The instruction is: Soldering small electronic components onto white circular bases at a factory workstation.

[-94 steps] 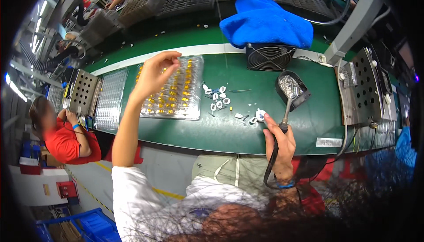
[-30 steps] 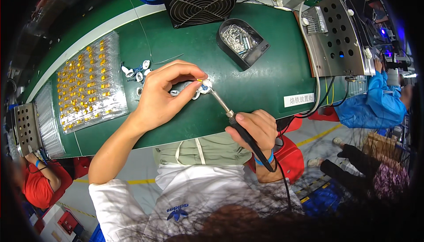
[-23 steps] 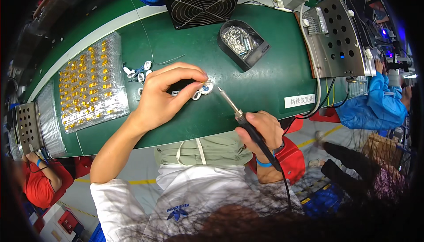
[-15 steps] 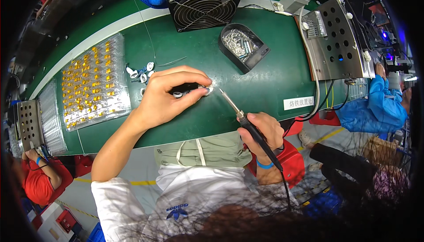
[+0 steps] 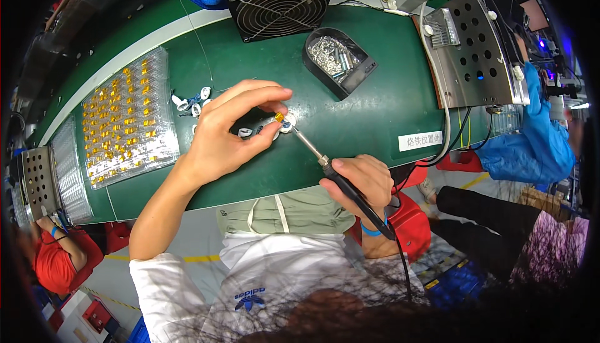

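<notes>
My right hand [image 5: 362, 183] is wrapped round the black handle of a soldering iron [image 5: 348, 188]. Its metal tip reaches a small round white part [image 5: 289, 121]. My left hand [image 5: 228, 124] curls over from the left, fingertips closed at a small gold-coloured piece [image 5: 279, 117] beside that white part; the exact grip is partly hidden by the fingers. Under the left palm lies another white part [image 5: 245, 133] with a dark blue bit. More such white parts [image 5: 195, 100] with dark blue pieces are scattered beyond the left wrist.
To the left, a clear plastic tray [image 5: 174, 124] holds rows of gold-coloured pieces. A black bin [image 5: 360, 80] of small metal parts stands beyond my hands, near a black fan [image 5: 281, 13]. A perforated metal box [image 5: 465, 61] stands right. Co-workers [image 5: 531, 136] sit at both sides.
The soldering iron has moved left and its tip now meets the white part. A gold-coloured piece now shows at my left fingertips, and the left index finger has lifted.
</notes>
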Motion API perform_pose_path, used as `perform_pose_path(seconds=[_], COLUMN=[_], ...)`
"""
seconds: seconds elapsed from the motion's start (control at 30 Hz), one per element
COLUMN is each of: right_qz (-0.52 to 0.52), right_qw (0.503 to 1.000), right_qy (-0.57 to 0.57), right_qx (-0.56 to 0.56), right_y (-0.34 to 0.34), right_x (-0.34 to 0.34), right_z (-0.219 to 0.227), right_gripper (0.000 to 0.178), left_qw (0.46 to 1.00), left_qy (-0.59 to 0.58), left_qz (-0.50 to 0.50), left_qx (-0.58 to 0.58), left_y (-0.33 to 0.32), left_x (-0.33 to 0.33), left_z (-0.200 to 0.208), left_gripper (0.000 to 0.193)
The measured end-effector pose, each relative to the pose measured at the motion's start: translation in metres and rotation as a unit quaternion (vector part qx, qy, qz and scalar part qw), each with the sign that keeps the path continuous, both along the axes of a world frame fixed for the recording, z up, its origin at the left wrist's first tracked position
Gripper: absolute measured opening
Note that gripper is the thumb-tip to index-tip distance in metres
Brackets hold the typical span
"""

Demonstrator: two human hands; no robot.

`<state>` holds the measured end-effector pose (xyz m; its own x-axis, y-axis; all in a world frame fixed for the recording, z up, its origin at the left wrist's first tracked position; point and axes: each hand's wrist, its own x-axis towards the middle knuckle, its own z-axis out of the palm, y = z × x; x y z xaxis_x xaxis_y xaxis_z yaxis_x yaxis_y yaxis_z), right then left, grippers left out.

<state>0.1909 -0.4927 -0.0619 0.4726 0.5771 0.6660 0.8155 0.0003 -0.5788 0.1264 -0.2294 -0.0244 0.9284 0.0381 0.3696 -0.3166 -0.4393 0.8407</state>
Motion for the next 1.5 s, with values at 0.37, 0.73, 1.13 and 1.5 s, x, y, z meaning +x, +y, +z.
perform_pose_path(seconds=[0.37,0.73,1.13,1.5], right_qz=[0.001,-0.003,-0.011,-0.137], right_qw=[1.000,1.000,1.000,0.989], right_qy=[-0.013,-0.028,-0.019,-0.003], right_qx=[-0.009,-0.014,-0.009,-0.046], right_y=[0.003,0.003,-0.001,0.001], right_x=[0.000,0.000,0.000,0.013], right_z=[-0.001,-0.002,-0.003,0.011], right_gripper=[0.042,0.044,0.043,0.047], left_qw=[1.000,0.999,0.999,0.998], left_qy=[-0.015,-0.017,-0.009,-0.033], left_qz=[-0.012,-0.005,-0.004,-0.014], left_qx=[0.021,0.031,0.036,0.055], left_y=[0.003,0.002,0.002,0.002], left_x=[0.000,0.001,0.003,-0.004], left_z=[-0.001,-0.002,-0.002,0.009], left_gripper=[0.057,0.056,0.055,0.040])
